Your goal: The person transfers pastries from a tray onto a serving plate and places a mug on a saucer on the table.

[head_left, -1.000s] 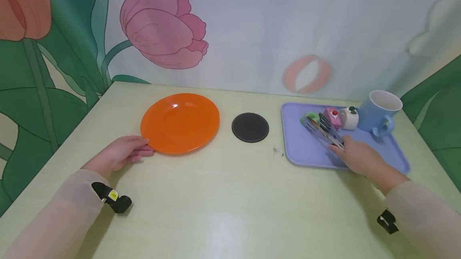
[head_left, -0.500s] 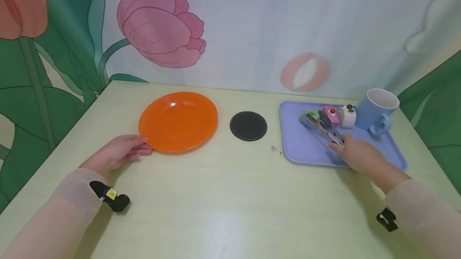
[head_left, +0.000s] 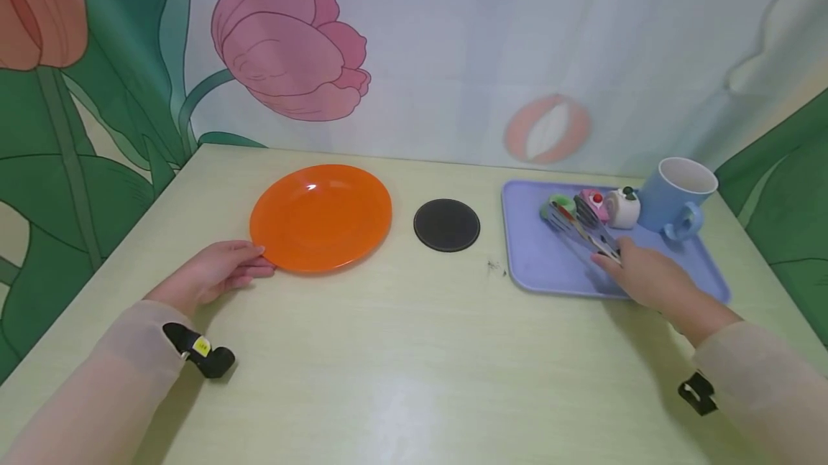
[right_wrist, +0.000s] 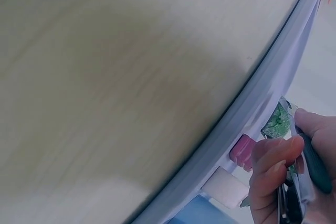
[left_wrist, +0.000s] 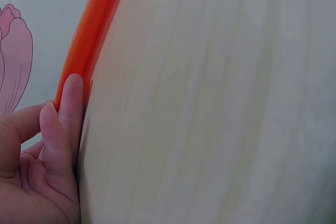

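Observation:
My left hand (head_left: 216,271) holds the near-left rim of an orange plate (head_left: 320,217), thumb above and fingers below. The left wrist view shows those fingers (left_wrist: 71,108) against the plate's edge. On the right, my right hand (head_left: 650,274) grips metal tongs (head_left: 593,241) over a lavender tray (head_left: 543,271). The tong tips are spread and reach a small green toy dessert (head_left: 563,201), which they partly cover. Beside it sit a pink toy cake (head_left: 594,203) with a red berry and a white toy cake roll (head_left: 623,212). In the right wrist view, fingers hide part of the tongs.
A light blue mug (head_left: 669,203) stands at the tray's far right corner, close to the cake roll. Between plate and tray lies a round black coaster (head_left: 446,225). A flower-printed cloth (head_left: 440,55) hangs behind the pale table (head_left: 388,357).

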Available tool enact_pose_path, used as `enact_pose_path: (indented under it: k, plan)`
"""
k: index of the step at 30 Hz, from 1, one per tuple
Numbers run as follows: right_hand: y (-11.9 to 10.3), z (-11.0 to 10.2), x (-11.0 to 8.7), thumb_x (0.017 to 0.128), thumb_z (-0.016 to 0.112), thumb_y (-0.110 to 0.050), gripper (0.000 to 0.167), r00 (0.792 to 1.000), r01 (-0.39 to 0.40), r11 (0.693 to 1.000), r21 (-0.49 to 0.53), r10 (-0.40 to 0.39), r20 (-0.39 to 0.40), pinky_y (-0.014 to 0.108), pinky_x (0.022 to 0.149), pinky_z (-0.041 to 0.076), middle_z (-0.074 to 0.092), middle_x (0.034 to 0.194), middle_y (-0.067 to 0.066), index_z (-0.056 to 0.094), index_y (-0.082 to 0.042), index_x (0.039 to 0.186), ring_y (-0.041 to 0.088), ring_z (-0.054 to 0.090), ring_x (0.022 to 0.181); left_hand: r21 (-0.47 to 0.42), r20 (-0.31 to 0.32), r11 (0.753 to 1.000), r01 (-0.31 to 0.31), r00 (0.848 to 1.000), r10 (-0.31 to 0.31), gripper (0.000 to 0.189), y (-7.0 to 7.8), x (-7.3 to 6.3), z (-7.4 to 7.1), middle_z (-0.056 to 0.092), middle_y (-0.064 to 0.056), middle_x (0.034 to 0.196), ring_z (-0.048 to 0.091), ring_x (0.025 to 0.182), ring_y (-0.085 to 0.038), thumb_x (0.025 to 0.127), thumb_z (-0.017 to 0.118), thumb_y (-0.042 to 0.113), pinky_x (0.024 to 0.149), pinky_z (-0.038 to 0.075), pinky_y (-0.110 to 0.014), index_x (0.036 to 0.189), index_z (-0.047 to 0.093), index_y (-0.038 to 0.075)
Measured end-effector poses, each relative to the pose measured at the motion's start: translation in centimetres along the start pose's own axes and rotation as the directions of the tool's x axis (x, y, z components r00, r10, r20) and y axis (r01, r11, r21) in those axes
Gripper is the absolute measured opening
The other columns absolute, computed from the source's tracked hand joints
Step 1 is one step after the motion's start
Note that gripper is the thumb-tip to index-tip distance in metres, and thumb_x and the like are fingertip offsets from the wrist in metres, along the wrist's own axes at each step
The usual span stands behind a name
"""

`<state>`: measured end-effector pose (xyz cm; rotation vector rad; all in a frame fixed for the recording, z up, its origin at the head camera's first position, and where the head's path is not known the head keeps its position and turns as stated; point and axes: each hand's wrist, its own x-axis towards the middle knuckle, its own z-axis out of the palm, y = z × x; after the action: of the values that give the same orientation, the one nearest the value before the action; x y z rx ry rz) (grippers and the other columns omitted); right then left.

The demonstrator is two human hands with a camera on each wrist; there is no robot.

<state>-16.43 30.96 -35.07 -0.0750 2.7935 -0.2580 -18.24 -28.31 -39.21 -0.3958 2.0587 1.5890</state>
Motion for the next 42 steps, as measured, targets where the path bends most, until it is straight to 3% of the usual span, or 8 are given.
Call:
enact_pose_path:
  k: [7, 14, 20, 28, 35, 42]
  plan:
    - [-0.07, -0.02, 0.12, 0.094, 0.028, -0.061, 0.087, 1.000, 0.019, 1.000, -0.003, -0.019, -0.016, 0.056, 0.074, 0.044, 0.044, 0.117, 0.043, 0.025, 0.018, 0.130, 0.049, 0.051, 0.097, -0.006, 0.007, 1.000, -0.008, 1.000, 0.008, 0.060, 0.01, -0.14, 0.00, 0.069, 0.001, 0.095, 0.067, 0.090, -0.010, 0.098, 0.047, 0.033, 0.072, 0.050, -0.017, 0.143, 0.026, -0.001]
    - [0.27, -0.12, 0.45, 0.094, 0.025, -0.060, 0.087, 0.998, 0.036, 0.999, -0.020, -0.037, -0.045, 0.060, 0.077, 0.042, 0.042, 0.119, 0.044, 0.025, 0.018, 0.130, 0.057, 0.047, 0.103, -0.010, 0.003, 1.000, 0.003, 1.000, -0.003, 0.061, 0.02, -0.05, 0.01, 0.069, 0.001, 0.094, 0.067, 0.089, -0.009, 0.098, 0.047, 0.033, 0.073, 0.050, -0.016, 0.144, 0.025, 0.000]
    - [0.24, -0.14, 0.59, 0.094, 0.026, -0.060, 0.085, 0.998, 0.048, 0.999, -0.016, -0.048, -0.051, 0.058, 0.074, 0.043, 0.045, 0.116, 0.042, 0.027, 0.017, 0.129, 0.055, 0.048, 0.101, -0.008, 0.003, 1.000, 0.001, 1.000, -0.001, 0.060, 0.14, -0.14, 0.07, 0.069, 0.001, 0.094, 0.067, 0.089, -0.009, 0.099, 0.046, 0.032, 0.072, 0.050, -0.016, 0.144, 0.025, -0.001]
    - [0.01, -0.23, 0.40, 0.095, 0.030, -0.058, 0.079, 0.996, 0.062, 0.998, 0.002, -0.062, -0.062, 0.048, 0.062, 0.044, 0.054, 0.100, 0.034, 0.032, 0.016, 0.123, 0.040, 0.055, 0.081, -0.006, 0.011, 1.000, -0.004, 1.000, 0.004, 0.060, 0.06, -0.19, 0.07, 0.069, 0.001, 0.095, 0.066, 0.090, -0.009, 0.099, 0.045, 0.032, 0.073, 0.050, -0.017, 0.144, 0.024, -0.001]
    - [-0.05, -0.43, 0.48, 0.094, 0.029, -0.060, 0.085, 0.998, 0.041, 0.999, 0.024, -0.040, -0.040, 0.049, 0.065, 0.044, 0.047, 0.114, 0.040, 0.024, 0.017, 0.132, 0.042, 0.054, 0.088, -0.007, 0.014, 1.000, 0.008, 1.000, -0.008, 0.064, 0.15, -0.36, 0.16, 0.069, 0.000, 0.096, 0.066, 0.091, -0.009, 0.098, 0.046, 0.033, 0.074, 0.049, -0.017, 0.146, 0.021, -0.001]
    - [-0.43, -0.77, 0.34, 0.095, 0.030, -0.058, 0.083, 0.997, 0.058, 0.998, 0.026, -0.057, -0.056, 0.049, 0.065, 0.044, 0.049, 0.112, 0.038, 0.026, 0.016, 0.132, 0.042, 0.055, 0.089, -0.002, 0.018, 1.000, 0.000, 1.000, 0.000, 0.061, 0.17, -0.30, 0.22, 0.069, 0.001, 0.096, 0.066, 0.091, -0.009, 0.099, 0.045, 0.032, 0.075, 0.049, -0.017, 0.144, 0.023, -0.002]
